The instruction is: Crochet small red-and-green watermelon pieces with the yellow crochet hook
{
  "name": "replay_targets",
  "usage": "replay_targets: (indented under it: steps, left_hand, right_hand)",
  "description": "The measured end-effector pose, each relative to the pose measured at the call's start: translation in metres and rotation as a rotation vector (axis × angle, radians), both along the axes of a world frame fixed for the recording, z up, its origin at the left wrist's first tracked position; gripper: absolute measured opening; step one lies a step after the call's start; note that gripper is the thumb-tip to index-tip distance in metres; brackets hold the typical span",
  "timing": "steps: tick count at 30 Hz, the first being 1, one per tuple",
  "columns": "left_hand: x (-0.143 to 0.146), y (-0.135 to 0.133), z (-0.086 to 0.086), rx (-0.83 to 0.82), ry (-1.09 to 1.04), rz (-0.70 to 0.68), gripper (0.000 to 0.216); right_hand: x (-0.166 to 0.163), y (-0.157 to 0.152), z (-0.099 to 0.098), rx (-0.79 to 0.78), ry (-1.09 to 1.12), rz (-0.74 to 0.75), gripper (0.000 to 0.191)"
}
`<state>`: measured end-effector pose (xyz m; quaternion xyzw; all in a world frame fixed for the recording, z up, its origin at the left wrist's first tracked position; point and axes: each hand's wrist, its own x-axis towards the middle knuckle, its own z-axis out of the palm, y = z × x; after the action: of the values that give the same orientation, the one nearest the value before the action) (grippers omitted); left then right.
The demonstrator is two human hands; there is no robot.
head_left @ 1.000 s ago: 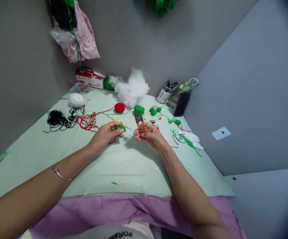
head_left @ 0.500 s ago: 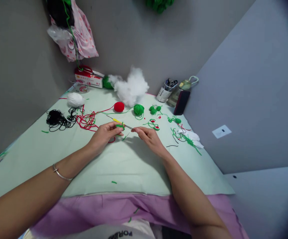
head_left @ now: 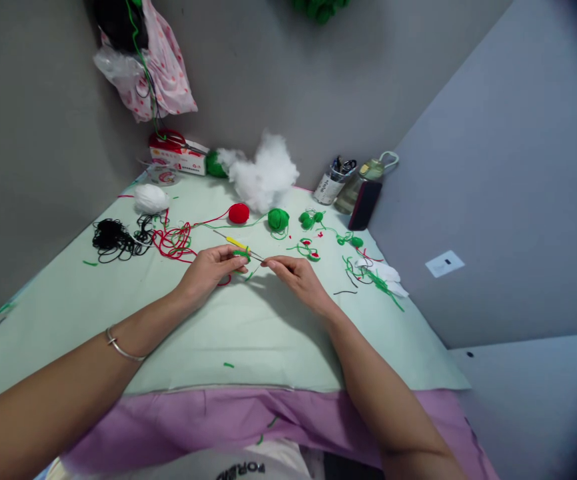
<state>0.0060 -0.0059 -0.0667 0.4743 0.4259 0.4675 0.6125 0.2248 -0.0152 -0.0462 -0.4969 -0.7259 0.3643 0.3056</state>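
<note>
Green crochet piece point(head_left: 241, 255) sits pinched between the thumb and fingertips of your left hand point(head_left: 208, 270), low over the pale green table point(head_left: 248, 333). Your right hand point(head_left: 298, 277), at three o'clock of it, presses its fingertips together on the crochet hook point(head_left: 238, 244), whose yellow grip runs off toward ten o'clock. The piece is small, rounded and bright green, trailing a short strand.

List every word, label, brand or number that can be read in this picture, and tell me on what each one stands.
"FORE", partly cut off and seen upside down: dark letters on the white garment at the bottom edge.
Red and white box at the wall: has print, too small to read.
White can holding tools: dark print, too blurred to read.
White label on the grey partition: only a dark mark, no readable text.
</note>
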Motion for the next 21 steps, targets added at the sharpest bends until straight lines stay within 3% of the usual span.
replay_targets:
  steps: [12,21]
  left_hand:
    - [-0.0007,0.0006,-0.0013,-0.008,0.025,-0.032,0.038]
    - [-0.0023,0.0012,-0.0011,-0.015,0.046,-0.066,0.038]
  right_hand:
    - [-0.0068,-0.0023,-0.0014,-0.088,0.121,-0.07,0.043]
    - [-0.0071,-0.0009,-0.0012,-0.164,0.22,-0.025,0.045]
